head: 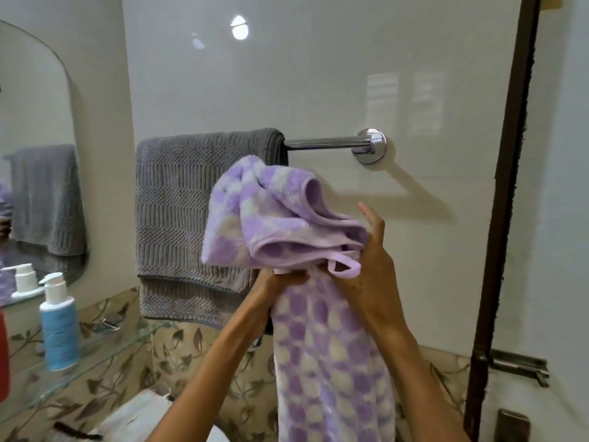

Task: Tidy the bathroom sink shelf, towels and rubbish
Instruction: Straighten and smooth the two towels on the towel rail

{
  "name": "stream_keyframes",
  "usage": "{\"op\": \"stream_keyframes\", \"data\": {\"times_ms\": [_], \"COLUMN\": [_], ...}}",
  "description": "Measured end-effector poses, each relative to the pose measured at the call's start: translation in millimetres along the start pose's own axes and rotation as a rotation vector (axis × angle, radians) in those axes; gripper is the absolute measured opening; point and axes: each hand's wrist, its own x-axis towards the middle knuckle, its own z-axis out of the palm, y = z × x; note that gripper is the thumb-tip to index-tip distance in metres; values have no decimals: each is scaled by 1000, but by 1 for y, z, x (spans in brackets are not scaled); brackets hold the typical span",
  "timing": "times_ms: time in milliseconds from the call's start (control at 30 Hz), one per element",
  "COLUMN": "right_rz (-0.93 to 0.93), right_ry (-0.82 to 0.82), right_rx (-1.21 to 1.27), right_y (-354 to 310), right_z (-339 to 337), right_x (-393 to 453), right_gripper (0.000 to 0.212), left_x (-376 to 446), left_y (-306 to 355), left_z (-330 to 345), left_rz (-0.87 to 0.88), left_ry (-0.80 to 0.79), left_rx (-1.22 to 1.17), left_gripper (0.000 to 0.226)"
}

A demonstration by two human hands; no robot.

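Both hands grip the purple check towel just below the bare end of the towel rail. Left hand is clenched on the bunched middle; right hand holds the folded top by the hanging loop, w/ one finger sticking up. Grey towel already hangs on the rail, up & left of the hands. To do it well: shake out the bunch, lift the top over the free bar right of the grey one, even both sides, smooth flat.

Both forearms raised, left hand clenched, right hand gripping, forefinger extended.
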Motion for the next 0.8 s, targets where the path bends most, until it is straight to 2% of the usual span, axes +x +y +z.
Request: {"op": "stream_keyframes", "data": {"times_ms": [67, 133, 200, 267, 367, 467, 533, 567, 633, 733, 800], "right_rz": [-27, -45, -7, 28, -37, -65, -49, -43, -61, -5, -15], "right_ry": [48, 86, 107, 130, 154, 146, 128, 124, 133, 54, 17], "right_rx": [3, -2, 30, 31, -59, -114, -124, -138, -192, -130, -96], "right_y": [-3, -2, 4, 8, 7, 8, 8, 8, 8, 9, 12], "right_z": [0, -1, -1, 1, 11, 22, 26, 27, 31, 43, 46], "right_x": [-8, -17, -27, -38, -57, -76, -88, -92, -100, -107, -109], "right_gripper": [64, 48, 46, 44, 46, 52, 60, 62, 55, 45, 41], "left_x": [-9, -19, -28, -38, -61, -86, -97, -100, -99, -88, -84], "left_y": [-6, -8, -4, 3, 11, 6, 1, 0, 1, 1, -2], "left_z": [3, 5, 5, 5, 5, 4, 3, 4, 8, 15, 17], "left_rz": [-23, 0, 92, 187, 288, 267, 208, 183, 168, 191, 204], "left_ry": [27, 96, 157, 185, 152, 105, 120, 143, 215, 375, 470], "left_rx": [17, 19, 13, -15, -78, -139, -276, -328, -286, -150, -98], "left_gripper": [36, 51, 66, 62, 55, 49, 46, 50, 55, 32, 29]}}
